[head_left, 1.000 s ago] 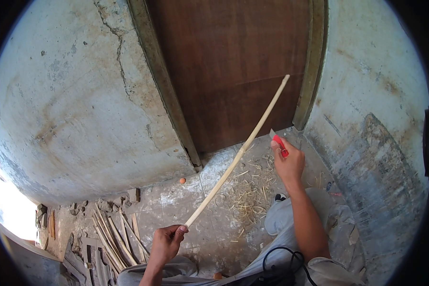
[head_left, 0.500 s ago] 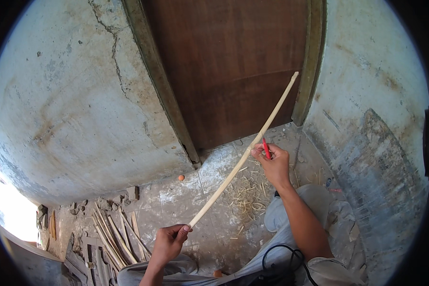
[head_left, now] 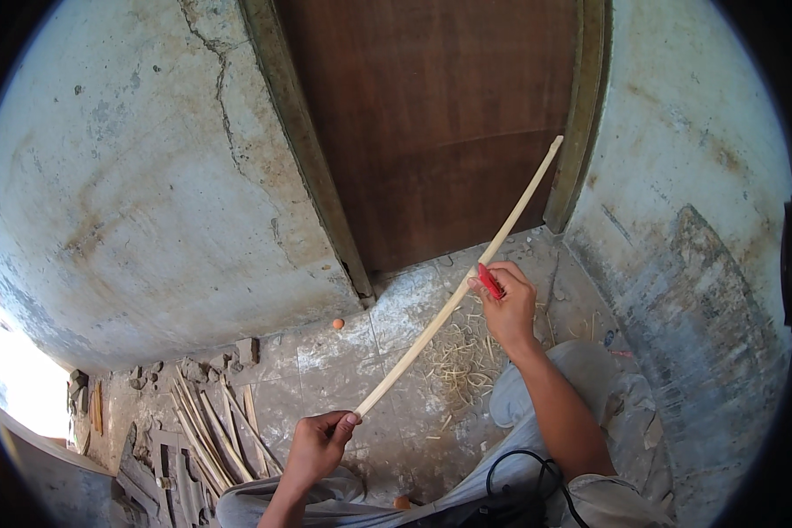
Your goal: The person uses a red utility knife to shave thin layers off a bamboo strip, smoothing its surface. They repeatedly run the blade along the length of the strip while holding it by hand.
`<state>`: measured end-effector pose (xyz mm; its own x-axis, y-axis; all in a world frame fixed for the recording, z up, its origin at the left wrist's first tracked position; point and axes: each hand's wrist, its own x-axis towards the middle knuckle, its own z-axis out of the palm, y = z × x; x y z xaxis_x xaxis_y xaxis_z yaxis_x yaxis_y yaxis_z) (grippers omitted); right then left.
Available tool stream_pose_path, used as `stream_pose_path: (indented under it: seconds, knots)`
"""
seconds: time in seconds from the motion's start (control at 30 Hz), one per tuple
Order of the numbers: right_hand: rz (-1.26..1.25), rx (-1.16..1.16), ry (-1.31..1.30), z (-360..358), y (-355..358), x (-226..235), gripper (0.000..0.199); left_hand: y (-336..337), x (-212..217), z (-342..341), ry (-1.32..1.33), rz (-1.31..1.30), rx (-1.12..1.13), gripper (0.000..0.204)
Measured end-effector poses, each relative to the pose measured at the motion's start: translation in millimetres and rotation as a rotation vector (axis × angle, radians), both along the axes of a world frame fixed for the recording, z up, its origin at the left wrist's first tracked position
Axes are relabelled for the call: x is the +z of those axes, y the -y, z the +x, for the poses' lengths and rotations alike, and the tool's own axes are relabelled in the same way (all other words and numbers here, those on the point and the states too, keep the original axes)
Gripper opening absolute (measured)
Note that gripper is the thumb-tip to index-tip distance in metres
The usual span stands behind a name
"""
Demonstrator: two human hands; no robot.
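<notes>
I have my left hand (head_left: 321, 447) pinching the near end of the strip (head_left: 418, 343), likely to steady it slanting above the floor (head_left: 326, 374), and my right hand (head_left: 510, 312) gripping the knife (head_left: 490, 282) at mid-strip.

Head-worn fisheye view from above
It looks down and forward, fairly near the left hand (head_left: 319, 447) and right hand (head_left: 511, 317), reaching past the floor (head_left: 396, 431) to the door (head_left: 431, 132).

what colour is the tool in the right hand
The visible part of the tool is red, as the head view shows.
</notes>
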<state>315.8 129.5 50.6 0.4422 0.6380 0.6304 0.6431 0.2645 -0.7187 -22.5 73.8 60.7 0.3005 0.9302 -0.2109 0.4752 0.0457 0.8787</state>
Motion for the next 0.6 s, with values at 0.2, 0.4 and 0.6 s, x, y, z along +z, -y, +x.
stream_pose_path:
  seconds: [0.2, 0.4, 0.6]
  knots:
    - [-0.014, -0.012, 0.192, 7, -7, -21, 0.025, 0, -3, -2, -0.048, 0.028, -0.026, 0.035]
    - [0.034, 0.003, 0.169, 10, -15, -27, 0.014, -2, 6, -2, -0.054, -0.004, -0.047, 0.035]
    - [-0.135, 0.020, -0.331, 20, -18, -22, 0.019, -7, 15, -14, 0.002, -0.070, -0.028, 0.035]
